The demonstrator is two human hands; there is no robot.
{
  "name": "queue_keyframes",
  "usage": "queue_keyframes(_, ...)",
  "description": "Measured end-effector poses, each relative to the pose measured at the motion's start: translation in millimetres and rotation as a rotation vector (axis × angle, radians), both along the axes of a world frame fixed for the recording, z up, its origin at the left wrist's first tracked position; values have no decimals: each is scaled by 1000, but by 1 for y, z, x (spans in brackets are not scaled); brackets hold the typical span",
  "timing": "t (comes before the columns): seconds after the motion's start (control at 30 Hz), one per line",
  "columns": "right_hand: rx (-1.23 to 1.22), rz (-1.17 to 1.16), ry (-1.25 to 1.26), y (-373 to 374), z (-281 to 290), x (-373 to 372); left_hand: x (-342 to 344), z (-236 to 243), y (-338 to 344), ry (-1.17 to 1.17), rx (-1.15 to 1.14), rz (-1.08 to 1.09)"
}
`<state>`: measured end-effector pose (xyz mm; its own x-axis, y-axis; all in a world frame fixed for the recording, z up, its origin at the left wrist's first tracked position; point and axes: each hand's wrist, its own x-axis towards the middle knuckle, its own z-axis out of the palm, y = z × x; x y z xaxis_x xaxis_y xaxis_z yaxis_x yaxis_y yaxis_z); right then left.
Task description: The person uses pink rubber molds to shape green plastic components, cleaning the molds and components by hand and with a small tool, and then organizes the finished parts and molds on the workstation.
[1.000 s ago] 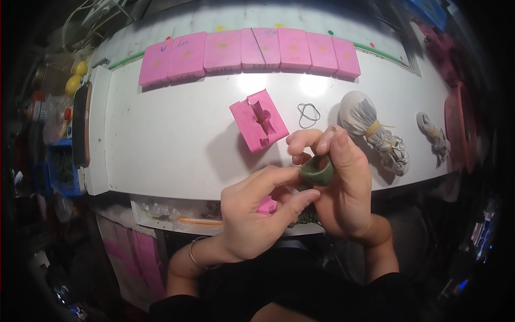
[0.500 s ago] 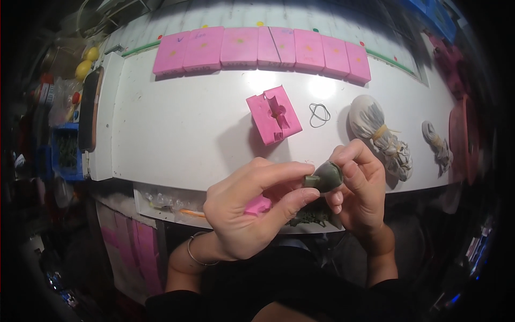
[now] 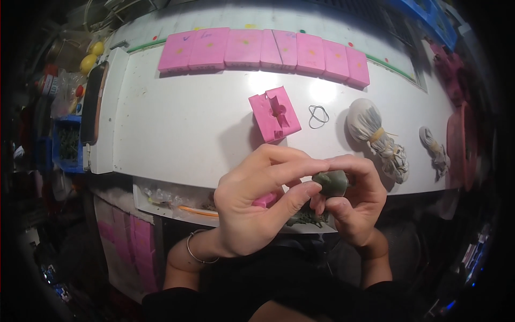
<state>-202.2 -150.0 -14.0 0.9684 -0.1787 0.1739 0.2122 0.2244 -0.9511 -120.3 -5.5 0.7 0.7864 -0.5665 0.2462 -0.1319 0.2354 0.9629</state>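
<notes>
My left hand (image 3: 263, 201) and my right hand (image 3: 357, 201) meet in front of the white table's near edge. Between their fingertips is a small dark green bell-shaped piece (image 3: 332, 184), partly hidden by the fingers. The left thumb and fingers pinch one end, and the right fingers and thumb hold its other side. A bit of pink (image 3: 264, 200) shows in the gap of my left hand; whether the palm holds it I cannot tell. Just beyond the hands stands a pink block mould (image 3: 274, 115) with a carved hollow facing up. Two thin dark rubber bands (image 3: 318, 116) lie beside it.
A row of pink blocks (image 3: 244, 48) lines the table's far side. On the right are a tied cloth bundle (image 3: 370, 126) and a smaller one (image 3: 432, 145). A phone (image 3: 95, 102) leans at the left ledge. Below the near edge, an open drawer (image 3: 155, 206) holds green pieces and plastic.
The green piece has been turned between my fingers, so its stem no longer points to the left. My right fingers now reach over its top, and my left hand has shifted slightly right.
</notes>
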Motion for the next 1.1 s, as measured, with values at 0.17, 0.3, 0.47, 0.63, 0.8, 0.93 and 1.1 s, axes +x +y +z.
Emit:
queue_keyframes(0.17, -25, -12, 52, -1, 6, 1, -4, 1, 0, 100, 14, 51)
queue_keyframes(0.3, 19, -40, 103, 0, 11, -3, -7, -1, -1, 48, 40, 45)
queue_keyframes(0.47, -49, -27, 166, -2, 17, 1, -4, 1, -1, -302, 164, 178)
queue_keyframes(0.63, -83, -2, 185, -4, 17, 0, -5, 6, -1, -345, 188, 176)
queue_keyframes(0.8, -52, 24, 191, -6, 20, -1, -5, 6, -2, -359, 174, 160)
queue_keyframes(0.93, -24, 44, 202, -7, 19, -1, -3, 7, -2, -378, 166, 152)
queue_keyframes(1.1, 11, 36, 248, -6, 20, 0, 3, 5, -1, -442, 193, 128)
